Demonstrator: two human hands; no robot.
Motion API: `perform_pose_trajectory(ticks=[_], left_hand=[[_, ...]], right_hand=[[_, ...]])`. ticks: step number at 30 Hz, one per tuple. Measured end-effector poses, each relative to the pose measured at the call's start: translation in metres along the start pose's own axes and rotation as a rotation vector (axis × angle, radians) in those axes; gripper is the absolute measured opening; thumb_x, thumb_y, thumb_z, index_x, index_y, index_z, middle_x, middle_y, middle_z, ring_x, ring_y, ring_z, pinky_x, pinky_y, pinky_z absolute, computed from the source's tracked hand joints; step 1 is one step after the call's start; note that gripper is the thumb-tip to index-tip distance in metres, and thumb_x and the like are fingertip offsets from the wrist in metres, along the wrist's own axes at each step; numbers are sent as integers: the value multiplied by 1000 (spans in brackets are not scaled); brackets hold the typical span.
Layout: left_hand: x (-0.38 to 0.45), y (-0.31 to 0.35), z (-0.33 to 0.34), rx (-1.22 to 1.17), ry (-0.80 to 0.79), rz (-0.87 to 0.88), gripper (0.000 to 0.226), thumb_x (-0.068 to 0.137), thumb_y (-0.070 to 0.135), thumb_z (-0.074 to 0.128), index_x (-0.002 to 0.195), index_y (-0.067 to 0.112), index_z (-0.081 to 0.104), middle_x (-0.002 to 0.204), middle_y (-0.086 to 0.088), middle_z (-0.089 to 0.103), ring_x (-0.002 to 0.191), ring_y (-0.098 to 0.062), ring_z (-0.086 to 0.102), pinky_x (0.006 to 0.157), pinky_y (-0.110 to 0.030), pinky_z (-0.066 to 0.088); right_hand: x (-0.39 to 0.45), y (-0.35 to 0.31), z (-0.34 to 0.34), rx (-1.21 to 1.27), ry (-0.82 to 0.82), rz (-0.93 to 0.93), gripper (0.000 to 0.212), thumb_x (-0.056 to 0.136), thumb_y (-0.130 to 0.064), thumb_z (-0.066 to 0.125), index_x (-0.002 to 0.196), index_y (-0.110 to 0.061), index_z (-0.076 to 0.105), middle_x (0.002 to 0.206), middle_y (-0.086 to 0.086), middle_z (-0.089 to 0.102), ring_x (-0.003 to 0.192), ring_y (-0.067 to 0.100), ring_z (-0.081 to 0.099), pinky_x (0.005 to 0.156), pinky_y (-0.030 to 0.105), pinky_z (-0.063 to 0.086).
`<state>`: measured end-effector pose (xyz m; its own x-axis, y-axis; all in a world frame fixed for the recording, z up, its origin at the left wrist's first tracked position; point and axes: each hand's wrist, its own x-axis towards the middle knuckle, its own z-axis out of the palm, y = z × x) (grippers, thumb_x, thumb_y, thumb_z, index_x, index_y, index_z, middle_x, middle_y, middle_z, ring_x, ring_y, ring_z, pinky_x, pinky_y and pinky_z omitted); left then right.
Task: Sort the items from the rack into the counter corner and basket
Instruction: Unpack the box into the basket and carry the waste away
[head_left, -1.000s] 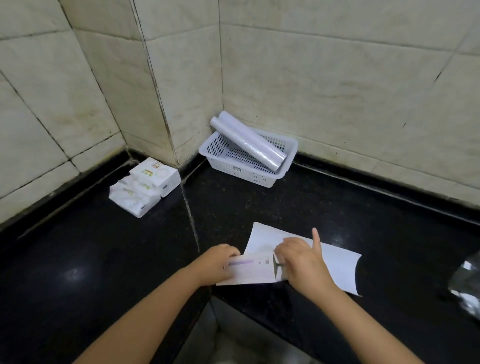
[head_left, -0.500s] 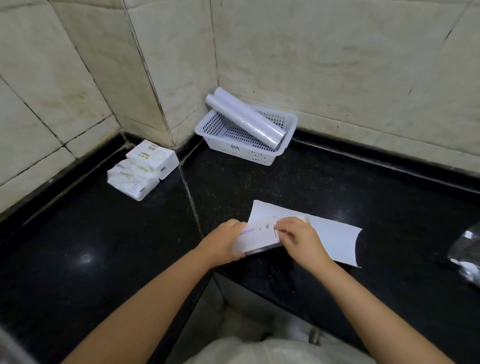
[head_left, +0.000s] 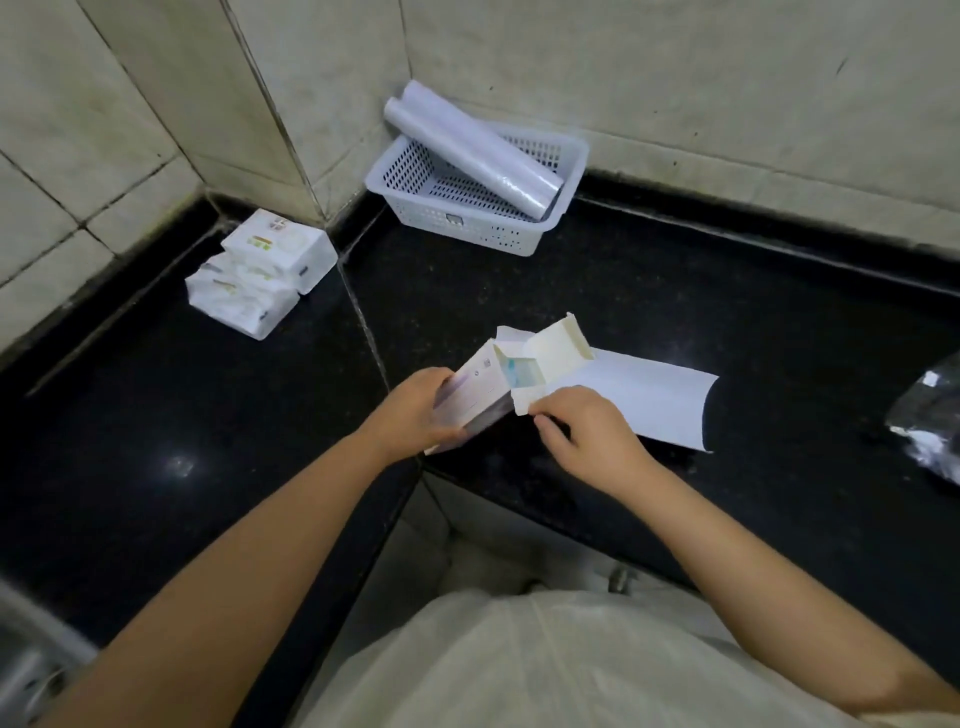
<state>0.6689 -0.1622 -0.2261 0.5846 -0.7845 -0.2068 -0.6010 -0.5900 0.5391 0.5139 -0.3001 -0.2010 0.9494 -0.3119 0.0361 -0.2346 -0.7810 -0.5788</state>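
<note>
My left hand (head_left: 415, 410) grips a small white carton (head_left: 480, 389) just above the black counter's inner corner edge. Its end flap (head_left: 556, 358) stands open, and something pale blue shows inside. My right hand (head_left: 582, 431) pinches the flap's lower edge. A white perforated basket (head_left: 563, 182) sits in the far wall corner with two clear film rolls (head_left: 478, 145) lying across it. Three white tissue packs (head_left: 260, 275) are stacked by the left wall.
A curved white sheet of paper (head_left: 660, 405) lies on the black counter (head_left: 675, 291) right behind the carton. A crumpled clear plastic bag (head_left: 930, 415) sits at the right edge. The counter's front edge drops off just under my hands. Tiled walls close the back and left.
The carton has been lifted and tilted up off the counter, and its end flap is now open. My right hand moved from the carton's top to the flap.
</note>
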Motion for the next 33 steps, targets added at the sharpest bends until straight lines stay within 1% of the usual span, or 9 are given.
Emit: perform_pose_trajectory(ticks=[3, 8, 11, 15, 17, 21, 24, 30, 33], left_hand=[[-4, -6, 3, -23, 23, -17, 59, 72, 21, 77, 122, 7, 48, 124, -8, 51, 108, -15, 47, 84, -21, 35], [-12, -6, 7, -19, 25, -20, 67, 72, 19, 77, 129, 10, 44, 134, -6, 46, 120, -18, 45, 92, -23, 38], [-15, -6, 6, -27, 37, -47, 68, 71, 19, 78, 128, 10, 43, 134, -7, 45, 119, -18, 46, 93, -25, 41], [-17, -5, 5, 5, 15, -5, 67, 71, 19, 78, 127, 10, 43, 132, -7, 45, 117, -17, 46, 90, -21, 38], [-16, -2, 6, 20, 1, 19, 68, 71, 19, 78, 128, 10, 43, 132, -7, 44, 116, -17, 46, 90, -20, 37], [-14, 2, 6, 55, -28, 60, 66, 72, 19, 77, 128, 11, 44, 130, -5, 46, 112, -14, 46, 88, -20, 37], [-12, 3, 5, 70, -53, 77, 63, 72, 19, 76, 126, 12, 45, 128, -4, 46, 111, -13, 46, 90, -20, 37], [-7, -1, 1, 31, -51, 48, 65, 71, 20, 78, 127, 14, 45, 130, -3, 45, 113, -12, 46, 95, -24, 40], [-5, -4, -1, -5, -74, 37, 65, 71, 18, 77, 128, 14, 45, 131, -2, 45, 110, -10, 45, 93, -23, 41]], right_hand=[[7, -5, -3, -53, 90, 39, 25, 84, 6, 46, 97, 3, 67, 89, 25, 66, 92, 36, 54, 77, 36, 42], [22, -20, 0, -135, -141, 64, 28, 85, 2, 41, 105, -5, 60, 99, 19, 67, 87, 33, 60, 69, 35, 49], [20, -21, 2, -111, -76, 67, 43, 85, 1, 40, 124, -15, 50, 108, 15, 66, 94, 34, 60, 71, 34, 48], [13, -21, 4, -38, 40, 28, 48, 89, -2, 41, 135, -10, 37, 120, 17, 57, 105, 32, 54, 84, 40, 48], [16, -20, 7, -23, 106, -19, 45, 88, 2, 42, 132, -2, 40, 128, 20, 50, 116, 32, 46, 95, 33, 40], [25, -20, 15, -84, -42, -5, 51, 87, 5, 41, 137, -2, 34, 143, 17, 37, 133, 28, 32, 109, 28, 26], [30, -17, 11, -48, -123, 77, 47, 89, 2, 40, 135, -5, 38, 142, 14, 43, 132, 25, 35, 107, 25, 26], [22, -2, -21, 57, 81, -25, 32, 87, 1, 50, 118, 0, 57, 119, 17, 62, 111, 30, 55, 94, 26, 35], [25, 5, -33, -126, -100, -86, 30, 88, -10, 53, 117, -7, 60, 107, 14, 66, 105, 30, 56, 91, 29, 40]])
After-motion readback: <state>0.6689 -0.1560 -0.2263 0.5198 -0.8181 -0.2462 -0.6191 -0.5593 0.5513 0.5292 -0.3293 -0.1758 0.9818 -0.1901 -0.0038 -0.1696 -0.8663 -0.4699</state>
